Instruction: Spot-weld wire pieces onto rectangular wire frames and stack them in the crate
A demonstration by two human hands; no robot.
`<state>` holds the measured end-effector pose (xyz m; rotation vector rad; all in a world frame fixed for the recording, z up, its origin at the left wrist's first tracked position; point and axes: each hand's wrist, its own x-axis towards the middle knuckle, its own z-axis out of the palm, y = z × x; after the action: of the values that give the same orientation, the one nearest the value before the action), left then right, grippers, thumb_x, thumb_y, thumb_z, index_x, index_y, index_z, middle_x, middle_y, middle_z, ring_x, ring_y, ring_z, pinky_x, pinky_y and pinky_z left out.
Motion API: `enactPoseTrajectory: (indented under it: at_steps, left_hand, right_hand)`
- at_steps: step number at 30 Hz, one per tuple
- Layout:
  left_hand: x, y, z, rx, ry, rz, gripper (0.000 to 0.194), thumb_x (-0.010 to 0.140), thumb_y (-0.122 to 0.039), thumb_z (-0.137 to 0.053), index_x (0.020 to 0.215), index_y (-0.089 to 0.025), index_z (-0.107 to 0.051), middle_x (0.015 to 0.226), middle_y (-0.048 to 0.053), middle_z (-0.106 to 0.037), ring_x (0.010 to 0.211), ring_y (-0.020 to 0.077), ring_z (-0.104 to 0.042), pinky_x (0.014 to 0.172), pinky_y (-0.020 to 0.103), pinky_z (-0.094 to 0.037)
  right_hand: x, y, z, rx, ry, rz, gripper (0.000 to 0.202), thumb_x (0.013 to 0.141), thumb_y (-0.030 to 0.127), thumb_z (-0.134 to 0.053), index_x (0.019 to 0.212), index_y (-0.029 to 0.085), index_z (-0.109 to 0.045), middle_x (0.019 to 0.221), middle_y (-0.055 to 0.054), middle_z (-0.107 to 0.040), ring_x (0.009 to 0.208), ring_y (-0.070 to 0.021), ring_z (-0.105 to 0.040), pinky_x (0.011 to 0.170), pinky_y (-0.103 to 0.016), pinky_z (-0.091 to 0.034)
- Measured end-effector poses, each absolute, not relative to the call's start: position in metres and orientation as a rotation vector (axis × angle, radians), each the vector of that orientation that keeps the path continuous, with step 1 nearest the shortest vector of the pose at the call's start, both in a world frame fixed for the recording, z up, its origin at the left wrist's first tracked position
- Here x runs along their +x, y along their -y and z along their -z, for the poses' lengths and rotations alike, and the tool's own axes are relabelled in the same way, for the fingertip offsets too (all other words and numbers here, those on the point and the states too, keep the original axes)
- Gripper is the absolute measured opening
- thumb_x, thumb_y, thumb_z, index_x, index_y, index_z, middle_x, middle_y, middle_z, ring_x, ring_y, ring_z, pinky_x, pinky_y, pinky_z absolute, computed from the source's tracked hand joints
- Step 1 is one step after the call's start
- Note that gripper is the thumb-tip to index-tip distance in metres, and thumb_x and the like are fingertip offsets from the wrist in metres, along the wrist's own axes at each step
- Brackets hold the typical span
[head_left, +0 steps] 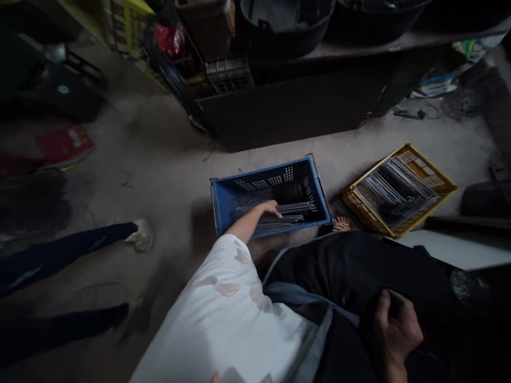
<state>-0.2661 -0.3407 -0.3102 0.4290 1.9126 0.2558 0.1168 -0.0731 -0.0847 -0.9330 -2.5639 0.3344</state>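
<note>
My left hand [268, 207] reaches down into a blue plastic crate [223, 186]. Its fingers are curled round some of the thin metal rods [293, 207] inside; their far ends are hard to make out in the dark. Several more rods lie beneath and beside the hand, along the crate's near side. Over my dark-trousered leg, my right hand [399, 324] is held with its fingers curled in, and nothing shows in it. To the right of the blue crate stands a yellow crate [443, 186] holding a stack of bent metal frames [403, 183].
A dark panel [291, 111] stands beyond the blue crate, under a shelf with black tubs [287, 37]. Another person's legs [72, 250] are at the left. A red bag [64, 146] lies on the concrete floor [167, 154]. My foot [341, 223] is between the crates.
</note>
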Motion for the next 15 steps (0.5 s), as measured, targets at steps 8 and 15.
enactPoseTrajectory:
  at_steps: [8,15]
  left_hand:
    - [-0.290,0.327,0.296,0.480,-2.001,-0.157,0.033,0.089,-0.035,-0.061,0.115,-0.015,-0.059,0.117,0.009,-0.061,0.101,0.0238,-0.061,0.085,0.044,-0.054]
    - [-0.290,0.321,0.279,0.423,-2.000,-0.112,0.029,0.090,-0.034,-0.060,0.112,-0.014,-0.060,0.108,0.008,-0.064,0.091,0.0199,-0.064,0.077,0.039,-0.056]
  right_hand:
    - [0.117,0.071,0.088,-0.886,2.535,-0.343,0.034,0.092,0.044,-0.052,0.086,0.014,-0.066,0.078,-0.009,-0.067,0.069,-0.0184,-0.063,0.064,-0.026,-0.045]
    - [0.120,0.070,0.090,-0.911,2.510,-0.402,0.034,0.093,0.044,-0.050,0.087,0.014,-0.065,0.078,-0.009,-0.066,0.070,-0.0181,-0.062,0.065,-0.026,-0.045]
